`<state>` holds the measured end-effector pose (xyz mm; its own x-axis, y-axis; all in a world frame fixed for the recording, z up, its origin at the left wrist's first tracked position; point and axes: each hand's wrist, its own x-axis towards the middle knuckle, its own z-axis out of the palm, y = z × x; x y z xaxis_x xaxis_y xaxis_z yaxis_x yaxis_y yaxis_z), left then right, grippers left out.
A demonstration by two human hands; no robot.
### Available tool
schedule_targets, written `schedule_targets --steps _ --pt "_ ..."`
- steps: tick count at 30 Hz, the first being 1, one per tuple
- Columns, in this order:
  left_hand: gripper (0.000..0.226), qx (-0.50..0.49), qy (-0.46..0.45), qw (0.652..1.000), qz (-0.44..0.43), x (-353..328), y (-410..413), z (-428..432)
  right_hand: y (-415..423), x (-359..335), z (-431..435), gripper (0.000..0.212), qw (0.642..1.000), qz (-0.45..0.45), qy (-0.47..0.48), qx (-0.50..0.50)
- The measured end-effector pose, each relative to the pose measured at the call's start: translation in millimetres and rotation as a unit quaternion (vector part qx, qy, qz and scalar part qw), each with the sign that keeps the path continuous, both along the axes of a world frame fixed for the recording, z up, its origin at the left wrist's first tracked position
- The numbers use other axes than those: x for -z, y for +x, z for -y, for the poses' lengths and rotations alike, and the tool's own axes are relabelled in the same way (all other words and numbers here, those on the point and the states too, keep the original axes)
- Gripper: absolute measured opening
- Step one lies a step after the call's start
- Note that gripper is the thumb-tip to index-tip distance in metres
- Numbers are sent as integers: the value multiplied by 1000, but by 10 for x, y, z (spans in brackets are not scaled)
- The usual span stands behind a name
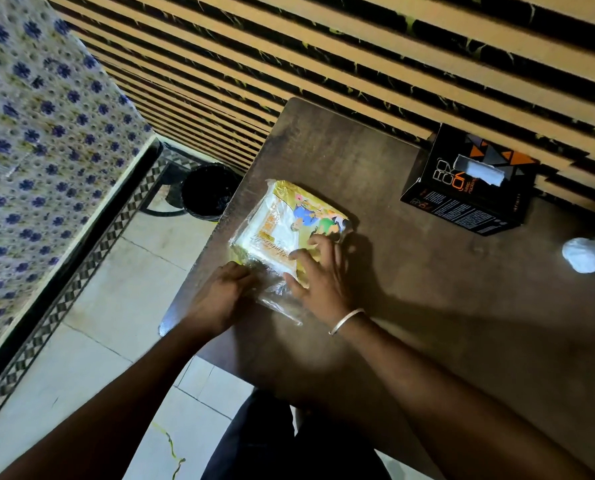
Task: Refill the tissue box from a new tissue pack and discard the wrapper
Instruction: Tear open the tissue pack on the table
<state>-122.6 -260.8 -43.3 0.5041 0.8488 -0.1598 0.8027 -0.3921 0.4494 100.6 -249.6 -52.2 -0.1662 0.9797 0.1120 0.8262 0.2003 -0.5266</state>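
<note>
Two bare forearms reach from the near edge over a dark wooden counter, where a new tissue pack lies flat near the left edge, its yellow printed wrapper ending in a clear, crinkled tail that points toward the person. Far left on the tiled floor, a black waste bin stands just beside the counter's corner — the likely home for the plastic once it is off. Left hand rests on the clear tail with its fingers curled under; they seem to be pinching the film, though the grip itself is hidden. Right hand, a pale bangle at its wrist, lies on the pack's near right corner, fingers loosely spread and pressing down. Judging by the pose, the step in hand is tearing the seal open. Farther right, against the striped wall, the black-and-orange tissue box sits well apart from the pack, a scrap of white showing in its slot. A white object is cut off at the right edge; what it is cannot be told.

Risks from here: a sharp tug could rip the film unevenly and spill or tear the sheets, and — with the pack so close to the left edge — a slip could send it to the floor.
</note>
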Motion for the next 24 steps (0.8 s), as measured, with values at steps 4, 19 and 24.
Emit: schedule_targets --steps 4,19,24 --pt "19 -43 13 999 11 -40 -46 51 -210 -44 39 40 986 -50 -88 -131" --pt "15 -59 78 993 -59 103 -71 247 -284 26 -93 21 879 -370 -296 53" --pt "30 -75 24 982 -171 49 7 270 -274 -54 -213 21 857 -439 -254 91"
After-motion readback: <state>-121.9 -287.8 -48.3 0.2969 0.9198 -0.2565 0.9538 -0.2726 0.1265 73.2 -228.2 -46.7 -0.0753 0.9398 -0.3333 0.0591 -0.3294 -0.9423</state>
